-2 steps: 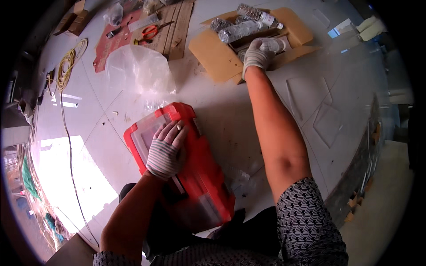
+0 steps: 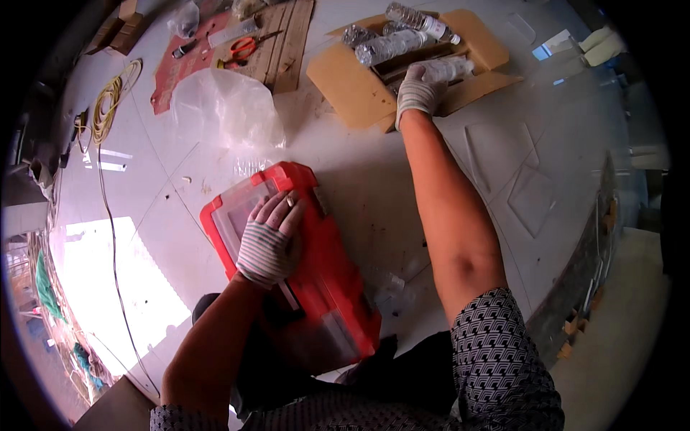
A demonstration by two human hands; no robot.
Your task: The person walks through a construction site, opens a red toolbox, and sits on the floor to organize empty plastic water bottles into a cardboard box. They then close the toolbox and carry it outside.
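White tiled floor [image 2: 374, 179] held everything; nothing had shifted: left hand [image 2: 269, 241] stayed flat, fingers together, on the red plastic organiser case [image 2: 316, 287], right hand [image 2: 420, 90] clamped on a clear plastic bottle [image 2: 445, 70].

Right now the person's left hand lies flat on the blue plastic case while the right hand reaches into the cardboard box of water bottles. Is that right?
Not quite. The case is red, not blue, as the head view shows. The rest holds: the left hand lies flat on its lid, and the right hand reaches into the cardboard box of water bottles.
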